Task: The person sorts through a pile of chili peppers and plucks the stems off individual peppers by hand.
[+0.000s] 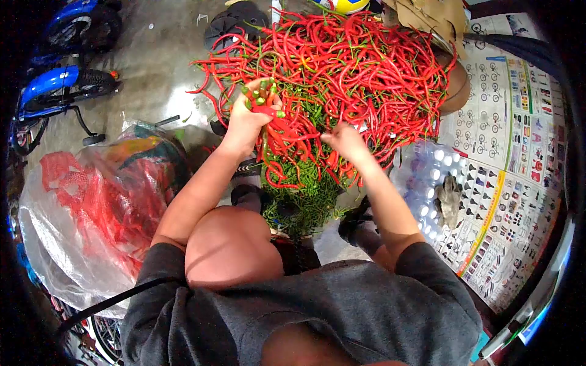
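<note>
Long red chili peppers [366, 67] lie in a wide heap on the floor in front of me. My left hand [251, 119] is closed round a bunch of red chilies [262, 100], their green stem ends pointing up. To the right, my right hand [345, 141] is over the lower edge of the heap, its fingers curled together; what they hold, if anything, is too small to make out. Between my legs, below both hands, is a pile of green stems [302, 198] with some red chilies on its upper part.
Plastic bags with red netting [97, 201] lie at the left, below blue bicycles [61, 79]. Capped plastic bottles [427, 177] and a glove [449, 201] are at the right, beside printed sheets [488, 122]. Cardboard [433, 18] and a ball [348, 6] are behind the heap.
</note>
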`<state>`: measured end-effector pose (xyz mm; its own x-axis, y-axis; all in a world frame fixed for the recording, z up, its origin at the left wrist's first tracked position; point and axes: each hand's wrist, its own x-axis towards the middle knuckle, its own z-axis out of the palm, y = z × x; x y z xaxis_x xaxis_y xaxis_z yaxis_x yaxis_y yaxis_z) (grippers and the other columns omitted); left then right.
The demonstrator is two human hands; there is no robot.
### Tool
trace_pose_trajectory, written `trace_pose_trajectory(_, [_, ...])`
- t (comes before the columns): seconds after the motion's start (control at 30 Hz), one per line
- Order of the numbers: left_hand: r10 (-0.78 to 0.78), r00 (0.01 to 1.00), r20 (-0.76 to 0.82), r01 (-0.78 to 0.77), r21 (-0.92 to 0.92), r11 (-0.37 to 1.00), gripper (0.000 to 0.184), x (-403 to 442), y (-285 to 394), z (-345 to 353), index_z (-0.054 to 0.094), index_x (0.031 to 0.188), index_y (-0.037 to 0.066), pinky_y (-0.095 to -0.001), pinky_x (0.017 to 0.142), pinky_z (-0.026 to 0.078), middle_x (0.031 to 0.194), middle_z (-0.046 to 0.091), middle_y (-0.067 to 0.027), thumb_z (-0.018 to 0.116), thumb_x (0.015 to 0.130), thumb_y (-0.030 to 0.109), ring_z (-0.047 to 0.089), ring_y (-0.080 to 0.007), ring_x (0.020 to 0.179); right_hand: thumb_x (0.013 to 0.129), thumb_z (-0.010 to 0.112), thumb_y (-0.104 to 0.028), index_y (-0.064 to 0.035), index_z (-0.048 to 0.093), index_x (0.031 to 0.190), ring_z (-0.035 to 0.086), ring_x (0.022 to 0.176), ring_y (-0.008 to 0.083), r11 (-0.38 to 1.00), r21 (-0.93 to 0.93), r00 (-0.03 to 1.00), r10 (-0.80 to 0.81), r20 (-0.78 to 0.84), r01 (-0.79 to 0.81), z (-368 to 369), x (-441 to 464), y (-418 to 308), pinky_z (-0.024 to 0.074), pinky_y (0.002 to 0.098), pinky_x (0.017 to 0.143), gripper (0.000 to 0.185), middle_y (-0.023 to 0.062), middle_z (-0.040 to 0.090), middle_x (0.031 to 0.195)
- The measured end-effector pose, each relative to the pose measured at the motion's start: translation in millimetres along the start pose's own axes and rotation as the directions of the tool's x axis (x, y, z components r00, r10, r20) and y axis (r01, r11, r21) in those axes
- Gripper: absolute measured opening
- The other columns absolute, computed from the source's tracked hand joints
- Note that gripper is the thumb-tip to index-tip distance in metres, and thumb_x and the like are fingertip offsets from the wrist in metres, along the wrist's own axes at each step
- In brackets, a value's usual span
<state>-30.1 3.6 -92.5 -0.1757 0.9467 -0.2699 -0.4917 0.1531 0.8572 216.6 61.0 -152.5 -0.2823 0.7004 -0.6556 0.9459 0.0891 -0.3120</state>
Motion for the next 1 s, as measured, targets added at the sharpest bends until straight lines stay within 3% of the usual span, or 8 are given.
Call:
trace_pose_trajectory(0.07, [-0.065, 0.997, 0.029, 0.064, 0.028, 0.998, 0.040, 0, -6, -9, 0.046, 0.105, 0.002, -0.0267, 0.076, 0.046, 0.088, 0.055, -0.0057, 0.054, 0.069, -0.015, 0.056, -0.0150, 0.081, 0.075, 0.062, -0.044, 0.0008, 0.061, 0.092, 0.060, 0.088, 0.0348, 0.990, -0.127, 0.987, 0.082, 0.139, -0.064, 25, -3, -6, 0.0470, 0.0425, 0.079, 0.048, 0.0215, 0.062, 0.089])
trace_pose_trajectory(0.13, [-0.131, 0.990, 0.059, 0.127, 0.063, 0.990, 0.037, 0, -4, -11, 0.048, 0.102, 0.000, -0.0270, 0.076, 0.046, 0.088, 0.056, -0.0061, 0.052, 0.068, -0.014, 0.056, -0.0154, 0.081, 0.075, 0.063, -0.035, -0.0036, 0.063, 0.085, 0.061, 0.081, 0.0355, 0.994, -0.029, 0.994, -0.106, -0.026, 0.105, 48, -7, 0, 0.0475, 0.0448, 0.074, 0.033, 0.0186, 0.063, 0.083])
trace_pose_trajectory(0.27, [-0.274, 0.951, 0.142, 0.236, 0.235, 0.943, 0.032, -8, -1, -2, 0.052, 0.096, -0.002, -0.0306, 0.077, 0.049, 0.088, 0.061, -0.0073, 0.053, 0.065, -0.012, 0.059, -0.0162, 0.086, 0.077, 0.060, -0.027, -0.0018, 0.061, 0.080, 0.061, 0.069, 0.0343, 0.957, 0.249, 0.911, -0.037, -0.411, 0.151, 26, -32, -15, 0.0477, 0.0431, 0.065, 0.025, 0.0174, 0.062, 0.072])
trace_pose_trajectory(0.4, [-0.324, 0.913, 0.249, 0.243, 0.309, 0.920, 0.032, -7, -14, 1, 0.053, 0.099, -0.002, -0.0284, 0.078, 0.047, 0.091, 0.061, -0.0065, 0.055, 0.068, -0.008, 0.059, -0.0144, 0.087, 0.076, 0.064, -0.012, -0.0001, 0.057, 0.082, 0.062, 0.062, 0.0262, 0.832, 0.439, 0.850, -0.072, -0.521, 0.340, -7, -68, -50, 0.0482, 0.0329, 0.056, 0.015, 0.0139, 0.062, 0.069])
trace_pose_trajectory(0.67, [-0.429, 0.891, 0.147, 0.452, -0.221, 0.864, 0.030, -9, 8, 8, 0.054, 0.105, 0.000, -0.0335, 0.077, 0.051, 0.099, 0.063, -0.0120, 0.058, 0.076, -0.004, 0.062, -0.0202, 0.087, 0.072, 0.064, -0.009, -0.0052, 0.055, 0.078, 0.055, 0.072, 0.0267, 0.656, -0.145, 0.528, -0.701, -0.479, 0.740, -10, -84, -59, 0.0448, 0.0368, 0.065, 0.011, 0.0080, 0.054, 0.075])
trace_pose_trajectory(0.83, [-0.467, 0.879, 0.092, 0.476, -0.190, 0.859, 0.027, -9, -4, 3, 0.055, 0.103, 0.000, -0.0311, 0.071, 0.052, 0.087, 0.064, -0.0096, 0.060, 0.076, -0.002, 0.063, -0.0188, 0.076, 0.071, 0.064, -0.003, -0.0042, 0.058, 0.095, 0.056, 0.087, 0.0276, 0.596, -0.087, 0.588, -0.802, -0.107, 0.798, -36, -79, -55, 0.0463, 0.0363, 0.075, 0.024, 0.0093, 0.056, 0.091])
trace_pose_trajectory(0.93, [-0.471, 0.873, 0.123, 0.486, -0.144, 0.862, 0.025, -9, -9, -2, 0.056, 0.098, 0.001, -0.0275, 0.070, 0.049, 0.082, 0.061, -0.0054, 0.063, 0.074, 0.001, 0.060, -0.0152, 0.073, 0.073, 0.062, -0.003, -0.0040, 0.057, 0.102, 0.054, 0.098, 0.0299, 0.666, -0.063, 0.552, -0.663, -0.505, 0.743, -59, -72, -69, 0.0445, 0.0365, 0.084, 0.029, 0.0120, 0.055, 0.104])
trace_pose_trajectory(1.0, [-0.405, 0.862, 0.304, 0.416, 0.031, 0.909, 0.026, -13, -2, 4, 0.057, 0.097, 0.001, -0.0255, 0.074, 0.047, 0.088, 0.061, -0.0042, 0.065, 0.073, 0.003, 0.059, -0.0126, 0.079, 0.075, 0.061, -0.005, -0.0036, 0.058, 0.101, 0.054, 0.098, 0.0302, 0.674, -0.117, 0.545, -0.676, -0.495, 0.729, -67, -66, -80, 0.0442, 0.0363, 0.085, 0.027, 0.0133, 0.056, 0.106])
